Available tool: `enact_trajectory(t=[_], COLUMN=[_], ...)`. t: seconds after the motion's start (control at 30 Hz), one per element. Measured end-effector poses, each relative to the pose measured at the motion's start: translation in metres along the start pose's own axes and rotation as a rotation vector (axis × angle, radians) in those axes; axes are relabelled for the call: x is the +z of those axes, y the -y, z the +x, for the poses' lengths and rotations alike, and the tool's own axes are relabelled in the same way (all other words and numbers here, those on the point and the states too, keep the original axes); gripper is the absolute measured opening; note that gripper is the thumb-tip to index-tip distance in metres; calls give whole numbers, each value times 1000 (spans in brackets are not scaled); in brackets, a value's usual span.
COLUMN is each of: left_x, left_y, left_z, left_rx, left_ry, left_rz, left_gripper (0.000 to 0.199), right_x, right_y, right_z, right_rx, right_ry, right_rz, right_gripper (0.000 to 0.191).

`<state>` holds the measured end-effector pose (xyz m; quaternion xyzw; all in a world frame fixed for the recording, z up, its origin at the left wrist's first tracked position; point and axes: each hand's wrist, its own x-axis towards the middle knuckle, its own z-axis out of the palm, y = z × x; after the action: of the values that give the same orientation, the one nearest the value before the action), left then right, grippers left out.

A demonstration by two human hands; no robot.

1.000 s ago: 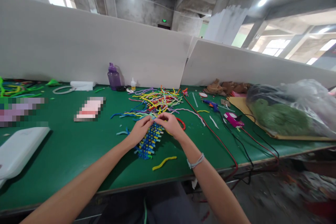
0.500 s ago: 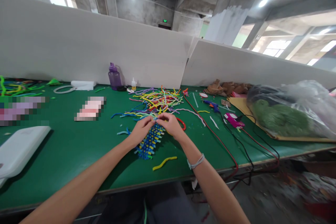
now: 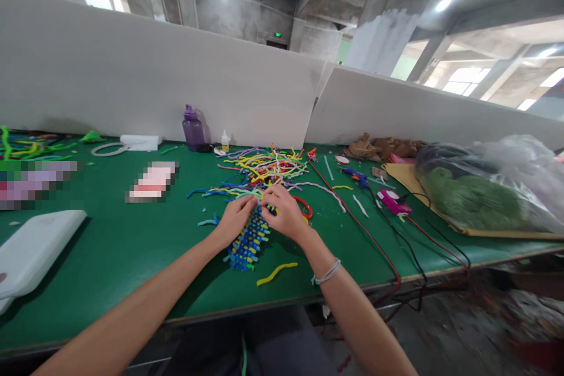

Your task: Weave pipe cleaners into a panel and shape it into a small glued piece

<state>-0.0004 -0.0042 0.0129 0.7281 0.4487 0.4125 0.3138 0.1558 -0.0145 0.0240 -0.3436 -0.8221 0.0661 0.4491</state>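
Note:
A woven piece of blue and yellow fuzzy strips (image 3: 249, 242) slants over the green table (image 3: 132, 264), its upper end between my hands. My left hand (image 3: 235, 220) pinches its upper left edge between thumb and fingers. At the upper right edge, my right hand (image 3: 282, 211) has its fingers bent and pressed together at the weave; the small bit between the fingertips is too small to name. Behind both hands lies a pile of multicoloured fuzzy strips (image 3: 268, 167). One loose yellow strip (image 3: 277, 273) rests nearer the table's front edge.
A purple bottle (image 3: 192, 129) and a small glue bottle (image 3: 225, 141) stand by the white partition. Rightward are red scissors handles (image 3: 305, 208), a blue glue gun (image 3: 356, 177), a pink device (image 3: 393, 202) with cables and a plastic bag (image 3: 476, 188). A white case (image 3: 39, 252) lies left.
My right hand has lifted slightly and its fingers have curled differently, a little apart from the left fingertips. The woven piece has shifted slightly leftward and lies at a slightly different angle.

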Motion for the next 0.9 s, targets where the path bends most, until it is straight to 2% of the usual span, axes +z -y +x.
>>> enact_trajectory(t=[0.07,0.13,0.23,0.33,0.5,0.77,0.9], left_x=[0,-1,-1,-2,-1,0,-2], left_y=[0,-1,-4,-5,-4,0,0], left_z=[0,0,-1,-2,-2,0,0], left_rx=[4,14,51,75,61,-14,8], left_ry=[-11,-25,-6,18,-8,15,-8], left_rz=[14,29,10,-19,1,-132,-103], left_gripper=[31,31,26,22,19,21,22], right_x=[0,1,4,6,6,7,3], right_y=[-1,-3,-8,-12,-13,-11,-10], right_z=[1,2,4,3,0,0,1], right_rx=[69,234,502,621,672,606,650], right_ry=[-4,-13,41,98,145,126,193], right_rz=[75,209,443,597,653,567,632], right_gripper=[8,11,19,23,28,27,24])
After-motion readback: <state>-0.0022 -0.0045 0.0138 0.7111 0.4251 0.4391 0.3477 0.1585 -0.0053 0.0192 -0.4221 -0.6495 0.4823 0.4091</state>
